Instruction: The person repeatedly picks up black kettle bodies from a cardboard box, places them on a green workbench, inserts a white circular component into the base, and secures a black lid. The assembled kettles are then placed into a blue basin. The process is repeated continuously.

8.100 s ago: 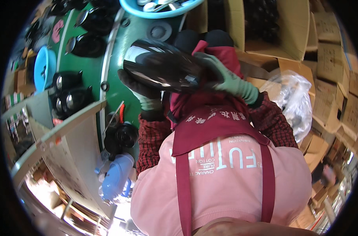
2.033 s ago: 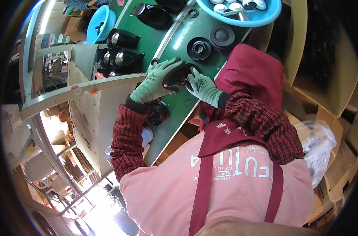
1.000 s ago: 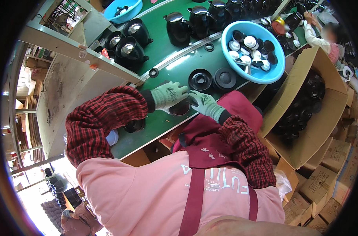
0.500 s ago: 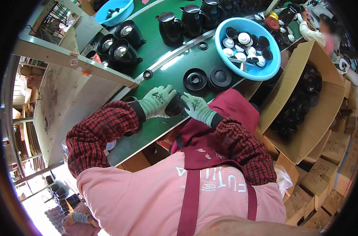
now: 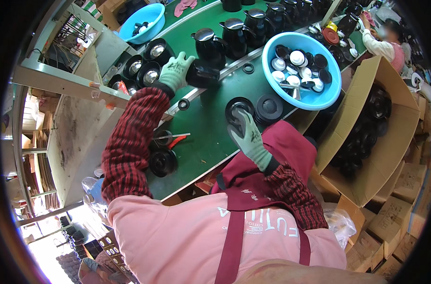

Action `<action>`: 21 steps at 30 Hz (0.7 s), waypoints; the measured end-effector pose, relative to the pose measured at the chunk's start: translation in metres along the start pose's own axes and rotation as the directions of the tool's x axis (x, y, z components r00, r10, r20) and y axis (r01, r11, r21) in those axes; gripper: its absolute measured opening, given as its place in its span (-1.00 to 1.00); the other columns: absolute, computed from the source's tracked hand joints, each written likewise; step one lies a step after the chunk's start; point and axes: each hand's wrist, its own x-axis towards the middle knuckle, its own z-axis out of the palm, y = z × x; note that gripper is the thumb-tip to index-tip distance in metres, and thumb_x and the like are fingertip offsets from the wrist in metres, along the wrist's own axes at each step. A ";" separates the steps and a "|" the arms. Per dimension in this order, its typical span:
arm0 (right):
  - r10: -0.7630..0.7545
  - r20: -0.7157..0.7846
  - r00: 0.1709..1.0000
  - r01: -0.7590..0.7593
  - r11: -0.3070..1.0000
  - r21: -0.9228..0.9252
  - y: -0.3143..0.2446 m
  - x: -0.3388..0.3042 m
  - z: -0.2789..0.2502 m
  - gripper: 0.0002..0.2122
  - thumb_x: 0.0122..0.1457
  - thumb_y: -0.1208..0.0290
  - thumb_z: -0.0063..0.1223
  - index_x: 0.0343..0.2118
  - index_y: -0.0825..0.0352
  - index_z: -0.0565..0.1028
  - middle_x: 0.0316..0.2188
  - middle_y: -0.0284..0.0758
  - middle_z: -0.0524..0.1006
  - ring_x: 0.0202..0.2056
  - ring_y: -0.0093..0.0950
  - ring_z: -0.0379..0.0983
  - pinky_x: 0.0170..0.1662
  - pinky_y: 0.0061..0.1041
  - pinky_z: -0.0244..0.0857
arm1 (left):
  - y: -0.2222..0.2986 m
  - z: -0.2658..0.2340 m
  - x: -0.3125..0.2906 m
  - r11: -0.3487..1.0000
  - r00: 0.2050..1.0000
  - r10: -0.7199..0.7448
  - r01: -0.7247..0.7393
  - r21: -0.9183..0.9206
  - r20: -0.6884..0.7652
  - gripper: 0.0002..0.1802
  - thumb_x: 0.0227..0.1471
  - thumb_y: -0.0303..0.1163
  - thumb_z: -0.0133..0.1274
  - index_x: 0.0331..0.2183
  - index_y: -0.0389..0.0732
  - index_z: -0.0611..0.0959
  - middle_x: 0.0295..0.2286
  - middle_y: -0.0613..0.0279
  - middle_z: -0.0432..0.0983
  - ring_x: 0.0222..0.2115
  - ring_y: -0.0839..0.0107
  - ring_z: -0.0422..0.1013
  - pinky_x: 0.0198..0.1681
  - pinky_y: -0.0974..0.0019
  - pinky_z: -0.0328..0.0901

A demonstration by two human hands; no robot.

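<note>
My left hand (image 5: 175, 73), in a pale green glove, is at the far edge of the green worktop with its fingers spread. Right beside it a black jug (image 5: 203, 75) lies tilted over. The hand may touch its near end, but its fingers do not wrap round it. Closer to me, my gloved right hand (image 5: 248, 137) has its grey-coated fingers closed over the near rim of a black round disc (image 5: 238, 105). Another black round disc (image 5: 269, 108) sits just right of that one, on what looks like a small stack.
Upright black jugs (image 5: 234, 38) line the far belt; open-ended ones (image 5: 149, 72) stand at left. A blue basin (image 5: 336, 94) holds black and white lids. A screwdriver (image 5: 177, 140) lies on the worktop (image 5: 201, 123). At right is an open carton (image 5: 367, 142); beyond, another person (image 5: 383, 45).
My hands have parted. The left reached away from me to the upper left, where a jug now lies beside it; the right moved onto the black disc. The whole view shifted slightly.
</note>
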 end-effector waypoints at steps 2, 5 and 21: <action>0.023 0.092 0.995 -0.020 0.999 -0.038 0.006 -0.014 -0.010 -0.50 0.14 0.41 0.26 0.15 0.36 0.39 0.10 -0.10 0.43 0.11 -0.17 0.43 0.15 -0.32 0.34 | -0.017 0.017 0.031 0.999 0.999 -0.010 0.009 0.036 0.030 -0.12 -0.22 -0.56 0.33 0.17 0.14 0.45 0.04 0.12 0.35 0.00 -0.02 0.43 0.02 0.02 0.45; 0.059 0.197 0.979 -0.054 0.998 -0.033 0.020 -0.036 -0.017 -0.57 0.18 0.46 0.22 0.11 0.36 0.42 0.03 -0.14 0.49 0.03 -0.25 0.51 0.05 -0.39 0.41 | -0.038 0.040 0.062 0.996 0.999 -0.037 0.034 0.079 0.034 -0.13 -0.15 -0.68 0.22 0.20 0.13 0.43 0.15 0.13 0.28 0.06 -0.01 0.40 0.10 0.03 0.43; 0.175 0.495 0.851 -0.149 0.985 -0.092 0.038 -0.091 -0.015 -0.72 0.24 0.25 0.09 -0.06 0.25 0.53 -0.11 -0.17 0.55 -0.06 -0.12 0.50 0.02 -0.20 0.38 | -0.084 0.122 -0.015 0.828 0.828 -0.561 0.561 0.002 -0.013 -0.34 -0.03 -0.25 0.30 0.13 -0.03 0.46 0.03 0.08 0.52 0.01 -0.01 0.50 0.01 -0.20 0.35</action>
